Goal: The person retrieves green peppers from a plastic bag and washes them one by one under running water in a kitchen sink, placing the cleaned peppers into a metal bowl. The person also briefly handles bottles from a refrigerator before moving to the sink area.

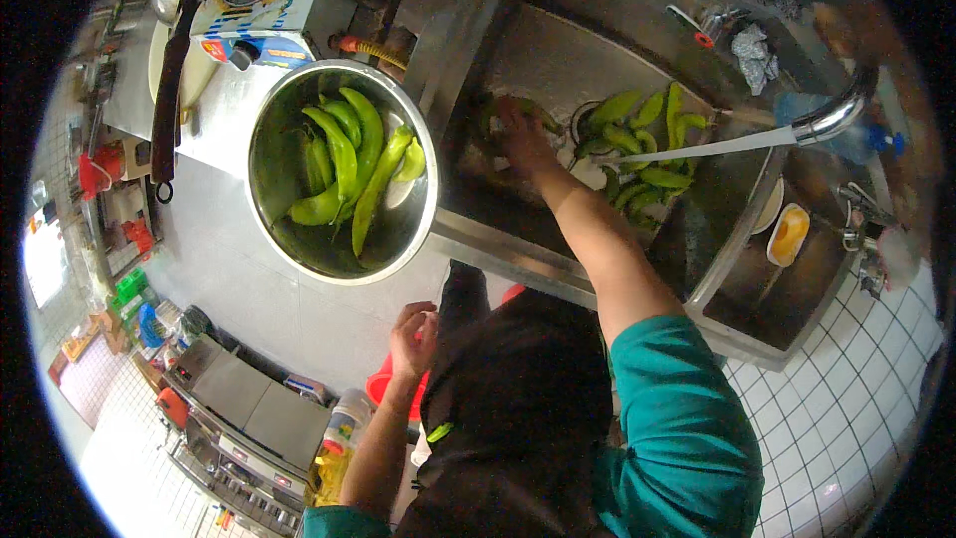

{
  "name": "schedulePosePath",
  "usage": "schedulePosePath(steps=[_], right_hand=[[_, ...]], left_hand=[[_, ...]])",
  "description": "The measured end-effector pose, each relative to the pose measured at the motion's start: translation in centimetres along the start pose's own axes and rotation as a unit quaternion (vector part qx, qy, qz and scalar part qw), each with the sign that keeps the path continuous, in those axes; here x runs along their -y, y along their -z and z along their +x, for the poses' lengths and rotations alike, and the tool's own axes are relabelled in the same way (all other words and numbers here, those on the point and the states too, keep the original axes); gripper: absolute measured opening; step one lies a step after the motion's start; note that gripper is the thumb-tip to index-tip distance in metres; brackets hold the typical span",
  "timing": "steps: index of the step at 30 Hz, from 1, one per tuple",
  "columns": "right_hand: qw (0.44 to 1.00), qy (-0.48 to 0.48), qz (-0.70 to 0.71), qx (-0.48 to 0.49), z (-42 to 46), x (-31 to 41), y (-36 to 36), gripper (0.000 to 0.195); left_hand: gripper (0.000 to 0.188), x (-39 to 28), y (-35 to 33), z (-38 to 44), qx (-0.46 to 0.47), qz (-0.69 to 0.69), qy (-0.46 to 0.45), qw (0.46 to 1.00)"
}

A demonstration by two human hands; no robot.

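Observation:
My right hand point(523, 136) reaches down into a steel sink point(553, 52), at its left part, over something green and dark; its fingers are blurred, and what lies under them cannot be made out. To its right, several green peppers point(665, 178) lie in the sink. A stream of water runs from the chrome faucet point(818, 123) onto them. My left hand point(413, 336) hangs beside my dark apron, fingers loosely curled, with nothing seen in it. A round steel bowl point(261, 239) at the sink's left holds several long green peppers point(366, 157).
An orange item in a white dish point(788, 235) sits in the right basin. Crumpled foil or cloth point(754, 58) lies behind the sink. A long dark handle point(166, 112) hangs at the upper left near a printed box point(261, 30). A red container point(385, 385) stands on the floor.

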State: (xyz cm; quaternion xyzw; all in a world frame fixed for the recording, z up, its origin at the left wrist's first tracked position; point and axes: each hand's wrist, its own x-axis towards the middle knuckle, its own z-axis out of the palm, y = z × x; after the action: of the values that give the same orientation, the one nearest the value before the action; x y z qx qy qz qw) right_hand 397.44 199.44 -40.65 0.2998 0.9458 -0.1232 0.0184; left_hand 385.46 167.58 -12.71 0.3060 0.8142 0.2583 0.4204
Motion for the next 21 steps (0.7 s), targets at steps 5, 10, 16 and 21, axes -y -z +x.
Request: schedulePosePath(steps=[5, 10, 16, 21], right_hand=[[0.982, 0.045, 0.179, -0.048, -4.1, 2.2, 0.3, 0.030], [0.971, 0.089, 0.221, 0.021, -6.4, -0.6, -5.6, 0.027], [0.794, -0.232, 0.544, -0.143, -7.3, -0.1, 9.7, 0.029], [0.447, -0.353, 0.757, -0.321, -10.6, -2.5, 19.1, 0.031]], left_hand=[[0.013, -5.4, -2.7, 0.0, -0.002, -0.040, -0.016, 0.999], [0.013, -10.0, -3.4, 3.3, 0.036, -0.008, -0.148, 0.988], [0.020, -14.4, -6.1, 6.3, 0.014, -0.215, -0.052, 0.975], [0.057, -18.5, -17.6, 14.7, 0.110, -0.310, -0.041, 0.943]])
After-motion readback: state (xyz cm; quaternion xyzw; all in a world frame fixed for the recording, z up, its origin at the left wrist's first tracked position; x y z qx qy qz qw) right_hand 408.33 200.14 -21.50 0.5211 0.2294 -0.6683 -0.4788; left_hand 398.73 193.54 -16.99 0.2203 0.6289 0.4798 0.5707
